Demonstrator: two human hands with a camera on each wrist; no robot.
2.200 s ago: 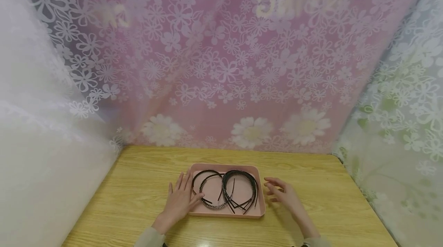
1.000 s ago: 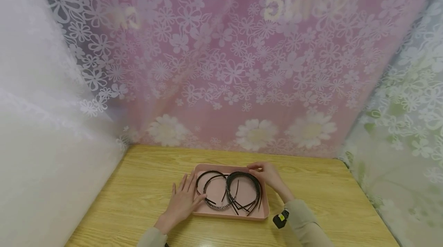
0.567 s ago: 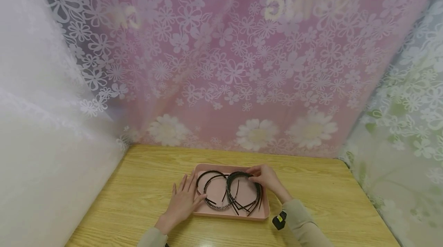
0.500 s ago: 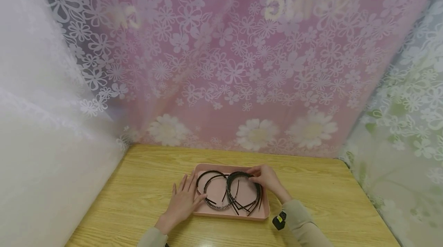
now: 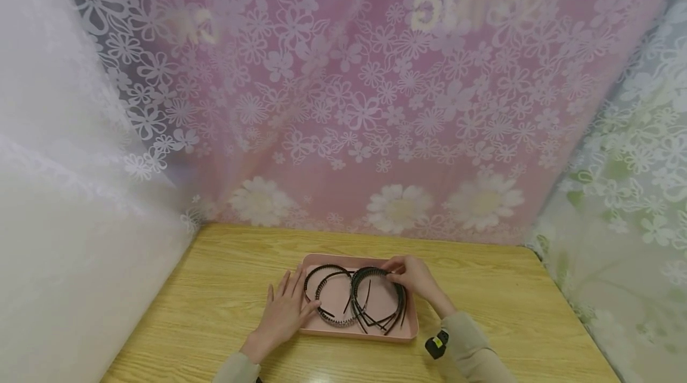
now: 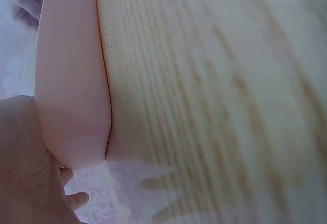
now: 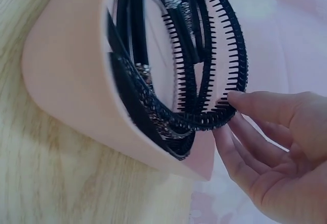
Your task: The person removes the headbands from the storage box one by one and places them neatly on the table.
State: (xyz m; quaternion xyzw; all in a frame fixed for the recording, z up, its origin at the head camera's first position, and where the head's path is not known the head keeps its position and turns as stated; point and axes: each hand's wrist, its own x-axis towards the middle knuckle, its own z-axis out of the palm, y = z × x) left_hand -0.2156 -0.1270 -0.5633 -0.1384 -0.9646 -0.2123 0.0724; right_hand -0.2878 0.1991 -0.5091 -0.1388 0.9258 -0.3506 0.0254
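A shallow pink tray [image 5: 359, 336] on the table holds several black toothed headbands. Two of them [image 5: 306, 287] lie overlapping on the left, the others [image 5: 402, 299] piled on the right. My left hand [image 5: 281, 316] rests along the tray's left side, fingers straight, thumb reaching over the rim. In the left wrist view its palm [image 6: 23, 162] lies against the tray's outer wall [image 6: 71, 75]. At the far right corner, my right hand [image 5: 417, 277] pinches the top headband [image 7: 240, 55] of the pile between thumb and fingers. Some headbands below it show glittery bands.
The tray stands on a wood-grain table [image 5: 236, 258]. Behind it hangs a pink flowered curtain [image 5: 333, 132], with pale sheets at the left [image 5: 70, 240] and right [image 5: 633, 240]. A black device [image 5: 436, 345] sits at my right wrist.
My right hand has come from beside the tray to its far right corner and taken hold of the top headband, whose ends have shifted slightly. My left hand has kept its place on the tray.
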